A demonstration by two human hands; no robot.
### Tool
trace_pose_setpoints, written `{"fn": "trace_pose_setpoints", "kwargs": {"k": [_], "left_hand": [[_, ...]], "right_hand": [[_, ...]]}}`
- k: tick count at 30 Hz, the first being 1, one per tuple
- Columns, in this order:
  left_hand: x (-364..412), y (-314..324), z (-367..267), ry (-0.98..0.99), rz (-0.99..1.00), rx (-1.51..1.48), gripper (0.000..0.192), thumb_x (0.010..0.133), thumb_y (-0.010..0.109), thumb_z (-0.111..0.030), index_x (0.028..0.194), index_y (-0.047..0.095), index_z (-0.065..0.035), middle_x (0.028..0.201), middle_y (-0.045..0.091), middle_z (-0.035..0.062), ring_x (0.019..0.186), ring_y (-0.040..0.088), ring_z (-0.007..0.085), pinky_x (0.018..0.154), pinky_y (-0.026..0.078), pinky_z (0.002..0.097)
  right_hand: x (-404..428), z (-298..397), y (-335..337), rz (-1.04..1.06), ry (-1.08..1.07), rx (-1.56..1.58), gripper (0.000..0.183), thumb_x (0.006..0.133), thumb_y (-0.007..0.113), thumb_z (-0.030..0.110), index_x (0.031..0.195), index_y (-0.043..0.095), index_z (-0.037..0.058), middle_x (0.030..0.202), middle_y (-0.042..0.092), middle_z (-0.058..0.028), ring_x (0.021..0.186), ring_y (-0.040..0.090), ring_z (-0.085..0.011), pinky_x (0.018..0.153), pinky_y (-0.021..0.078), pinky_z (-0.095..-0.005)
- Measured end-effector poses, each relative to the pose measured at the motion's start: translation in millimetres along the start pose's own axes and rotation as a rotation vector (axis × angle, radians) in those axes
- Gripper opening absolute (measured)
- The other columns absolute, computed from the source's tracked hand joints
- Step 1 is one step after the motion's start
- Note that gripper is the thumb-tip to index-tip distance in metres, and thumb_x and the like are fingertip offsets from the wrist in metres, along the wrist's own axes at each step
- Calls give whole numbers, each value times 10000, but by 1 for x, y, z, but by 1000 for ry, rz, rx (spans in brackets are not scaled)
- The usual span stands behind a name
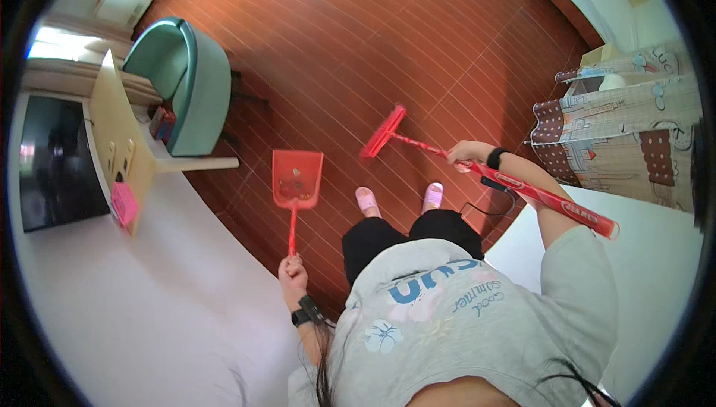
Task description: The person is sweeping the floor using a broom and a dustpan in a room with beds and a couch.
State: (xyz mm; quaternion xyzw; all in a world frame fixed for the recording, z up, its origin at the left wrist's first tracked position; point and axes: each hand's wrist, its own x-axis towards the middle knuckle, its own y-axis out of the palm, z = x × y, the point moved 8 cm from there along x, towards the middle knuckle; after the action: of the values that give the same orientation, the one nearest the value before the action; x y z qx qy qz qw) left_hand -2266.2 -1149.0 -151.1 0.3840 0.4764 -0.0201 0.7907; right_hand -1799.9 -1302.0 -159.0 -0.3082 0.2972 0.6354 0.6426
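My left hand is closed round the handle of a red plastic dustpan, whose pan points away from me and holds some small debris. My right hand grips the red handle of a broom. The broom's head, with red bristles, is to the right of the dustpan and apart from it, over the red-brown floor. Its thick upper handle runs back along my right forearm. Whether the pan touches the floor, I cannot tell.
A green armchair stands at the left by a wooden panel and a dark television screen. Patterned curtains hang at the right, below a bed-like piece of furniture with a wooden edge. My feet wear pink slippers.
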Motion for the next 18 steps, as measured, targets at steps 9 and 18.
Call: {"fn": "trace_pose_setpoints", "kwargs": {"k": [9,18], "left_hand": [[-10,-11,94,44,23,-19,125,786,364,-28,845,365,82,555,350,11,368,308,40,297,267,139],[-59,-85,168,125,10,-59,190,798,362,-48,912,373,102,576,361,21,371,319,29,283,262,128]], "right_hand": [[-102,-125,-41,-102,147,635,74,711,479,35,767,470,82,520,409,-9,358,353,-55,298,278,-147],[-101,-97,-137,-93,119,732,81,756,499,112,805,446,76,544,465,-40,368,417,-78,291,333,-167]]}}
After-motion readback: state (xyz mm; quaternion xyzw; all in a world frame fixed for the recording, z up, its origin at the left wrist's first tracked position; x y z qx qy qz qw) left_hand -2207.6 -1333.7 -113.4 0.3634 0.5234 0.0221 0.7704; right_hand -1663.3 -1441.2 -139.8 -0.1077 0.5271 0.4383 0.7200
